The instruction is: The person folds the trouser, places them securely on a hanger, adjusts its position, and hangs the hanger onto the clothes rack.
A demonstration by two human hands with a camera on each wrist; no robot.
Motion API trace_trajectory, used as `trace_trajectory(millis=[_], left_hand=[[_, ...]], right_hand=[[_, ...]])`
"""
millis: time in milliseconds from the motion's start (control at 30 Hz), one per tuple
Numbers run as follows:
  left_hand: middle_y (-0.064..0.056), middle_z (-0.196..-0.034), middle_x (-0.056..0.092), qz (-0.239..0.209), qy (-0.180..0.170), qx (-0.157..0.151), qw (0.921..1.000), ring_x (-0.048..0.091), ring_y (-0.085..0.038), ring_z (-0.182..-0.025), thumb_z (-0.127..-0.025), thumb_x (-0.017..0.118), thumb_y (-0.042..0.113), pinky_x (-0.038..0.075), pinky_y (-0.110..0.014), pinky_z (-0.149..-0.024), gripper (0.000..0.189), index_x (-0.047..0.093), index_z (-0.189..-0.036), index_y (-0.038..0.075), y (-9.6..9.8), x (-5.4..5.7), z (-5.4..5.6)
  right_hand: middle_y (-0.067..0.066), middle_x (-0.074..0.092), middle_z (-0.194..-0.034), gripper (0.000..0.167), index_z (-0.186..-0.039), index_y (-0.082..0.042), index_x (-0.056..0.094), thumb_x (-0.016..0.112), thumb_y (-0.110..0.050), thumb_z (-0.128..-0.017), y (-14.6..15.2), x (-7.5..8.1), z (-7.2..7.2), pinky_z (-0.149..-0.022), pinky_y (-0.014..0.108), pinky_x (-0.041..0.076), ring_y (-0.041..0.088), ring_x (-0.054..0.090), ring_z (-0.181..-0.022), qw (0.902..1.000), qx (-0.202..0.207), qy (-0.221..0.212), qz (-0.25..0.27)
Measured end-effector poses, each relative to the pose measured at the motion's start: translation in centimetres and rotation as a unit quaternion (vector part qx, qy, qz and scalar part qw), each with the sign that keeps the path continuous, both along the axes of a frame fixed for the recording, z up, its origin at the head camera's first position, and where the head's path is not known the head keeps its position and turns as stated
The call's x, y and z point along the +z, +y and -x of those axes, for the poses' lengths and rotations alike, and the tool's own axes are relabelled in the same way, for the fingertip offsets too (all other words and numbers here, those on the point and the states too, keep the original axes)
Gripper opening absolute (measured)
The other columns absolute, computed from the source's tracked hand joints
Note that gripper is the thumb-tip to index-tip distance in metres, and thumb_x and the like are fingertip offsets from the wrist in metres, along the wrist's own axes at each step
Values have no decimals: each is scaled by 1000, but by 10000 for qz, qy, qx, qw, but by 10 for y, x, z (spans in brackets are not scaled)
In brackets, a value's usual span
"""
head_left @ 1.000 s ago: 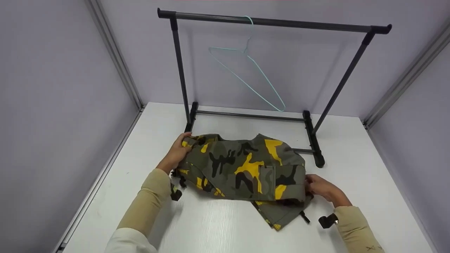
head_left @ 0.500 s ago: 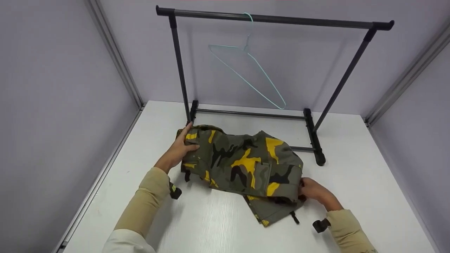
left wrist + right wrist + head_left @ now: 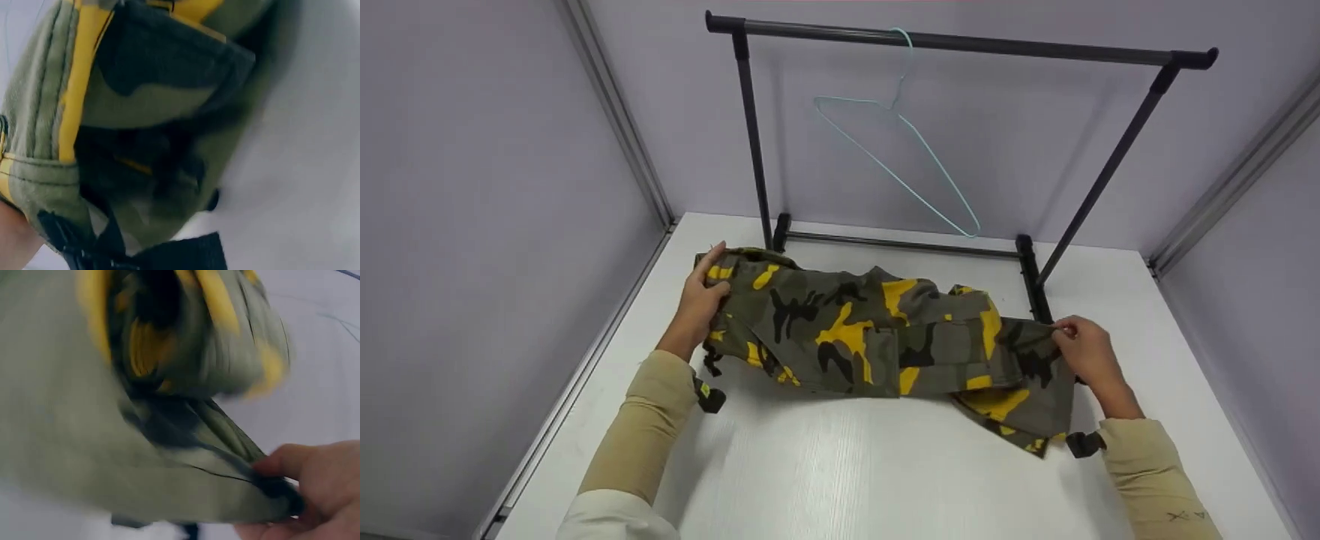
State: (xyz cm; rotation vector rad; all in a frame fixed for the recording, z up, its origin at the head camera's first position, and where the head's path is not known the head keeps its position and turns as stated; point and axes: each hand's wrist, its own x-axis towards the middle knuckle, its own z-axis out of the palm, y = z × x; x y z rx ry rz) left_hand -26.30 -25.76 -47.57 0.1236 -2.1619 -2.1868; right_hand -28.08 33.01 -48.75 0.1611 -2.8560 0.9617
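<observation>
Grey-green, black and yellow camouflage trousers (image 3: 840,337) stretch sideways, folded, over the white table, with a flapped pocket on the upper leg. At their left end my left hand (image 3: 699,304) grips the cloth, thumb on top and fingers at the far edge. My right hand (image 3: 1091,356) pinches an edge of a leg end, pulled out to the right. In the left wrist view, the trousers (image 3: 152,107) and dark straps fill much of the frame, and the fingers are hidden. Thumb and fingers of the right hand (image 3: 320,484) show on the cloth, partly blurred, in the right wrist view.
Behind the trousers stands a dark metal clothes rack (image 3: 1020,46), its base feet on the white table (image 3: 825,465). A light-blue wire hanger (image 3: 934,161) hangs from its top bar. Grey walls enclose the left, right and back.
My left hand has moved left with its end of the trousers. My right hand has moved right and away from me, drawing out the folded leg end, so the trousers lie longer.
</observation>
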Motion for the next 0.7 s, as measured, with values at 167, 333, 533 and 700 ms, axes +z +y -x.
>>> trace_trajectory(millis=[167, 333, 533, 700], left_hand=[[-11, -144, 25, 84, -51, 398, 9992, 44, -19, -85, -87, 42, -4, 40, -26, -61, 70, 27, -147, 26, -24, 1, -7], [-9, -148, 19, 234, -60, 698, 9973, 41, -19, -86, -87, 41, -4, 37, -26, -62, 69, 29, -147, 28, -47, 5, -12], [-8, -141, 28, 440, -186, 1069, 9931, 41, -19, -90, -88, 42, -4, 38, -27, -66, 67, 37, -142, 35, -72, 4, -10], [-8, -127, 36, 681, -491, 1486, 9853, 43, -15, -76, -89, 41, 1, 38, -27, -59, 58, 42, -138, 31, -86, -17, -4]], right_hand=[[22, 57, -94, 26, -102, 6, 61, 43, -12, -95, 27, 19, 5, -66, 37, 38, 28, 50, -78, 9937, -805, 752, 182], [18, 58, -98, 32, -109, 3, 62, 42, -17, -94, 65, 44, 11, -66, 30, 35, 14, 46, -73, 9840, -1502, 924, 269], [4, 56, -94, 34, -114, 2, 61, 49, -23, -94, 98, 66, 8, -65, 23, 37, -3, 44, -70, 9845, -1504, 847, 308], [20, 52, -112, 45, -125, 5, 52, 49, -30, -95, 111, 63, 3, -67, 23, 39, 7, 47, -82, 9934, -1118, 63, 256]])
